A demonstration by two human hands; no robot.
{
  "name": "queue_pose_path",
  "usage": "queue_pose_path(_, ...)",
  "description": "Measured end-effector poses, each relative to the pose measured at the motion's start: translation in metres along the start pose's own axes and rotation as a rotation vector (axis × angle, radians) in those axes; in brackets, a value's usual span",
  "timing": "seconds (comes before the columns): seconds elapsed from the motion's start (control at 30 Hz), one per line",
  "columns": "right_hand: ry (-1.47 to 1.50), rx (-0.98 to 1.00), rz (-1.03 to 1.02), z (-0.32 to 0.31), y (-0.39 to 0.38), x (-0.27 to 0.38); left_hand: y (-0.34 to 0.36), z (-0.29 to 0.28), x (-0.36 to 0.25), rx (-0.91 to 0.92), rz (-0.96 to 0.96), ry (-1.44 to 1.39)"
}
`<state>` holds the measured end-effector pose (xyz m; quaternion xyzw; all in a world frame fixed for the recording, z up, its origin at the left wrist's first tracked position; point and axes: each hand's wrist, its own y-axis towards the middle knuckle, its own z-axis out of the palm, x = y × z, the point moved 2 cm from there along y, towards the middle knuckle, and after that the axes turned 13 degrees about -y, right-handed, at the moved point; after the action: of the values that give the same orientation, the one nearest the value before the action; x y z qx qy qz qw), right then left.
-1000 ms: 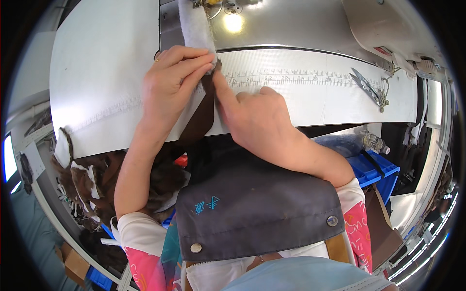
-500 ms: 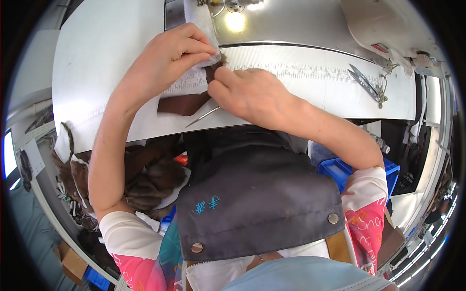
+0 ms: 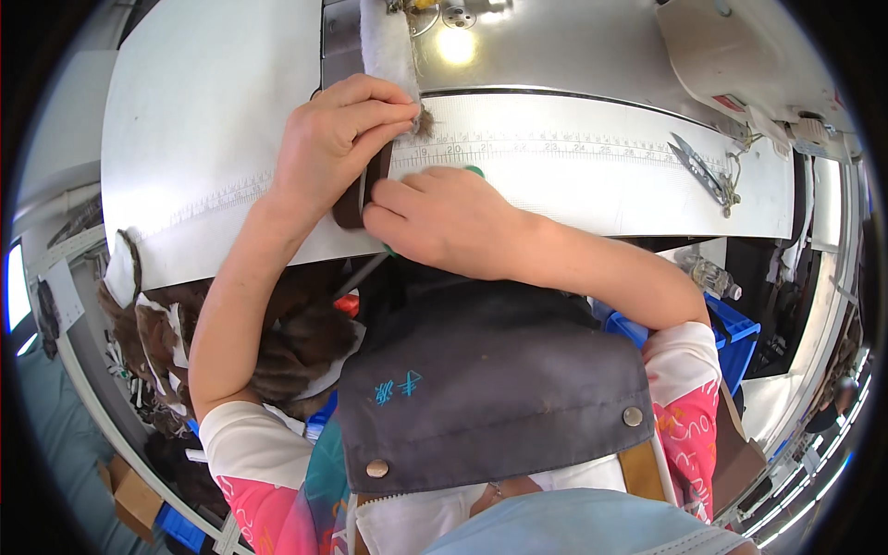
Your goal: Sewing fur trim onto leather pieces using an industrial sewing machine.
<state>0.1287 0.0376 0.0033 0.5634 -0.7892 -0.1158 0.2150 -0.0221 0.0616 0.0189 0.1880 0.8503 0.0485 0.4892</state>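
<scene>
My left hand [image 3: 342, 125], fingers pinched together, holds the lower end of a white-backed fur strip [image 3: 387, 46] with a brown fur tip [image 3: 425, 122]. A dark brown flat band [image 3: 350, 211] hangs from below those fingers onto the table's near part. Just to the right, my right hand [image 3: 449, 220] is closed on a slim pointed metal tool with green parts. Its thin shaft [image 3: 362, 192] lies against the brown band. Most of the tool is hidden by the fingers, so its exact kind does not show.
The white table [image 3: 203, 102] carries a printed ruler scale. Sewing-machine parts [image 3: 731, 65] and a metal plate [image 3: 555, 46] are at the back. Thread snips [image 3: 700, 171] lie on the right. Brown fur pieces [image 3: 296, 342] are heaped below left; a blue crate [image 3: 735, 342] is below right.
My right hand has moved a little left and down, and the tool's shaft has swung to lie along the band. The band now hangs more upright. My left hand still pinches the strip.
</scene>
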Motion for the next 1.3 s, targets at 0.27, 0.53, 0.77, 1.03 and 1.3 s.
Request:
queue_pose_path(0.27,0.398,-0.071,0.371,-0.055,-0.048,-0.045,-0.017,0.008,0.001,-0.086,0.223,0.202)
queue_pose_path(0.53,-0.210,-0.060,0.372,-0.066,-0.060,-0.068,-0.026,0.014,-0.009,-0.150,0.185,0.310)
queue_pose_path(0.77,-0.012,-0.107,0.334,-0.054,-0.004,-0.098,-0.023,0.010,-0.009,-0.126,0.204,0.305)
queue_pose_path(1.03,-0.030,0.026,0.318,-0.044,-0.004,-0.111,-0.023,0.008,-0.005,-0.117,0.207,0.259)
queue_pose_path(1.3,0.122,-0.027,0.321,-0.047,-0.010,-0.127,-0.001,0.004,0.010,-0.166,0.240,0.277)
